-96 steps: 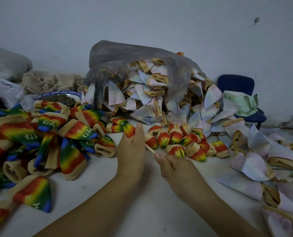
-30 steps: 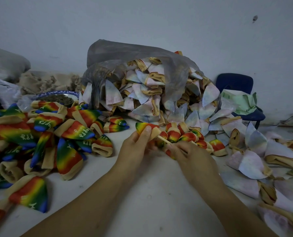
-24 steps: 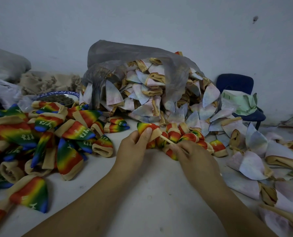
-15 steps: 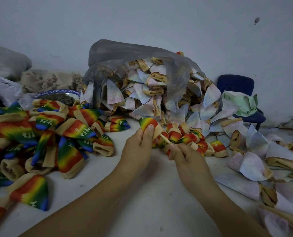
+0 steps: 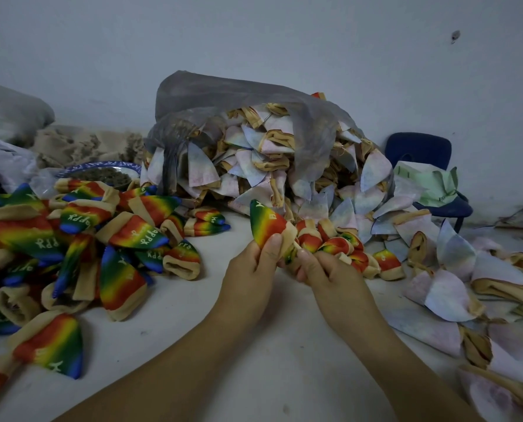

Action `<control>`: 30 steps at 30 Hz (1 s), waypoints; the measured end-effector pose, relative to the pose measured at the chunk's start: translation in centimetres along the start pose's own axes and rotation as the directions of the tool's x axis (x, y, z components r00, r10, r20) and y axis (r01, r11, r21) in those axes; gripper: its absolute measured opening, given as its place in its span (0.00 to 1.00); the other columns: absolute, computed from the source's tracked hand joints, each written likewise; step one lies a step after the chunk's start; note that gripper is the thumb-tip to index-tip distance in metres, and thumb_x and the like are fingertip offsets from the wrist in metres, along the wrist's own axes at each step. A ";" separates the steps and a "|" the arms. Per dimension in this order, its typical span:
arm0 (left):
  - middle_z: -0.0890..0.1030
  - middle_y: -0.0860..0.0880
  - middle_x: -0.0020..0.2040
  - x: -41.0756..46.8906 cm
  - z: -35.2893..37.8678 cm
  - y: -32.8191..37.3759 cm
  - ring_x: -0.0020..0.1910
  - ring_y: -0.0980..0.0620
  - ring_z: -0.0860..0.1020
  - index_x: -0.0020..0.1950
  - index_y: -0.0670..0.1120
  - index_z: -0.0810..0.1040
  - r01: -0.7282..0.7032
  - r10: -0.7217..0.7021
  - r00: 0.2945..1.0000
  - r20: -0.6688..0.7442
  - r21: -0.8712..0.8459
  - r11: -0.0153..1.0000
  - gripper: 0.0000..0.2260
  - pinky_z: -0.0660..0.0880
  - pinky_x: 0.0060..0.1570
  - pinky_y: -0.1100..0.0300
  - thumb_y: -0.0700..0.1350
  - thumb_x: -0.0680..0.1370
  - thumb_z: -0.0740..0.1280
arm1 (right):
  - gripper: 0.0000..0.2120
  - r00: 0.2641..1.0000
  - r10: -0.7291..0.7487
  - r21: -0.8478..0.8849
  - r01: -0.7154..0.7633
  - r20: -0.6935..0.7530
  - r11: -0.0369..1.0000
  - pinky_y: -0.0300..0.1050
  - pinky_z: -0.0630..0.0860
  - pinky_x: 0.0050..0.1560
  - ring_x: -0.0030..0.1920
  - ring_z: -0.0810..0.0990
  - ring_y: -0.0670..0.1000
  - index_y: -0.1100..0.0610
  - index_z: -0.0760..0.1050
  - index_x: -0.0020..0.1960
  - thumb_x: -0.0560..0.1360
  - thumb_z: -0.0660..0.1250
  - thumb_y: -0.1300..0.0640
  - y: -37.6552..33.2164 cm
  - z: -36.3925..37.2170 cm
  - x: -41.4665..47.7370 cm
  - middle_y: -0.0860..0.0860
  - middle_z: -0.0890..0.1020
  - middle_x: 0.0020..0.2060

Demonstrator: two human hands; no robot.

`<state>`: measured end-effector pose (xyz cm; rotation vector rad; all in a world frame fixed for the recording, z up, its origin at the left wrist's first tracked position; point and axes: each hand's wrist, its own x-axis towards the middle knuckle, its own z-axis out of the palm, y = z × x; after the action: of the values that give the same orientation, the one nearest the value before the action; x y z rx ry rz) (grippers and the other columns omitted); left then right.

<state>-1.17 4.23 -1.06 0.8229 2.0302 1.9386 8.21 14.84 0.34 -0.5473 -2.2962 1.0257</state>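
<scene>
- Above our left hand (image 5: 248,269), the rainbow cone (image 5: 264,222) sticks up, its base pinched between thumb and fingers.
- Our right hand (image 5: 330,275) pinches a thin stick (image 5: 296,245) touching that base.

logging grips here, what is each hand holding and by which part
The left hand pinches the rainbow cone at its tan open end; the right hand pinches a thin stick close to the cone.

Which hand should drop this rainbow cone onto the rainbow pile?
Probably left. The left hand grips the rainbow cone, and the rainbow pile lies on its side; the right hand pinches the stick.
</scene>
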 end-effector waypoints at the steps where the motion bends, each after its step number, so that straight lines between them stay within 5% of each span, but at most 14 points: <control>1: 0.83 0.51 0.46 0.0 0.0 -0.1 0.49 0.53 0.81 0.47 0.55 0.80 0.004 -0.004 1.000 -0.003 -0.024 1.000 0.22 0.78 0.54 0.50 0.69 0.73 0.57 | 0.23 1.000 -0.014 -0.027 0.014 0.007 1.000 0.43 0.73 0.38 0.37 0.76 0.40 0.46 0.74 0.34 0.71 0.51 0.31 0.1 -0.3 0.1 0.37 0.79 0.35; 4: 0.83 0.58 0.43 0.2 -0.4 -0.2 0.45 0.60 0.80 0.42 0.65 0.80 0.025 -0.029 0.998 -0.064 -0.063 0.998 0.16 0.77 0.53 0.55 0.72 0.71 0.58 | 0.27 0.997 -0.058 -0.181 0.066 0.047 0.981 0.43 0.69 0.34 0.34 0.75 0.42 0.47 0.74 0.36 0.71 0.47 0.29 0.4 -1.1 0.2 0.39 0.77 0.32; 7: 0.82 0.57 0.36 0.5 -0.7 -0.1 0.38 0.63 0.79 0.39 0.59 0.81 0.054 -0.069 0.992 -0.108 -0.138 0.989 0.19 0.76 0.49 0.61 0.70 0.69 0.60 | 0.22 0.988 -0.127 -0.264 0.146 0.091 0.953 0.42 0.64 0.32 0.34 0.73 0.44 0.47 0.72 0.34 0.73 0.50 0.34 0.7 -1.9 0.5 0.42 0.75 0.32; 11: 0.72 0.56 0.27 0.4 -1.0 0.5 0.27 0.62 0.71 0.29 0.56 0.77 0.096 -0.114 0.988 -0.108 -0.157 0.983 0.20 0.70 0.37 0.63 0.67 0.74 0.62 | 0.14 0.956 -0.221 -0.344 0.277 0.193 0.897 0.39 0.67 0.36 0.41 0.73 0.41 0.43 0.76 0.46 0.76 0.54 0.41 0.9 -2.5 1.0 0.41 0.74 0.37; 16: 0.65 0.56 0.23 0.1 -0.8 1.1 0.22 0.59 0.64 0.24 0.53 0.68 0.030 -0.032 0.999 -0.039 -0.057 0.998 0.26 0.62 0.24 0.70 0.61 0.81 0.57 | 0.09 0.933 -0.302 -0.228 0.342 0.194 0.911 0.45 0.72 0.43 0.43 0.72 0.42 0.47 0.76 0.52 0.80 0.57 0.51 0.7 -2.1 0.9 0.40 0.73 0.39; 21: 0.66 0.57 0.22 -0.6 0.7 1.5 0.22 0.60 0.66 0.31 0.50 0.66 -0.048 0.047 0.997 0.061 0.008 0.999 0.21 0.62 0.24 0.71 0.55 0.83 0.56 | 0.10 0.978 -0.182 0.064 0.176 0.106 0.982 0.45 0.76 0.49 0.45 0.78 0.42 0.47 0.78 0.51 0.81 0.58 0.52 0.0 0.1 0.1 0.41 0.80 0.42; 30: 0.68 0.57 0.22 -0.6 0.1 0.9 0.24 0.61 0.68 0.31 0.48 0.67 -0.036 0.034 0.999 0.021 0.112 0.993 0.25 0.65 0.26 0.72 0.66 0.76 0.53 | 0.11 0.971 -0.204 -0.082 0.215 0.122 0.973 0.40 0.72 0.47 0.46 0.75 0.40 0.47 0.78 0.56 0.80 0.58 0.49 0.9 -0.1 0.6 0.41 0.79 0.44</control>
<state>-0.41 3.97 -0.37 0.9043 2.1441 1.8406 7.93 15.78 -0.09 -0.2803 -2.4509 0.8690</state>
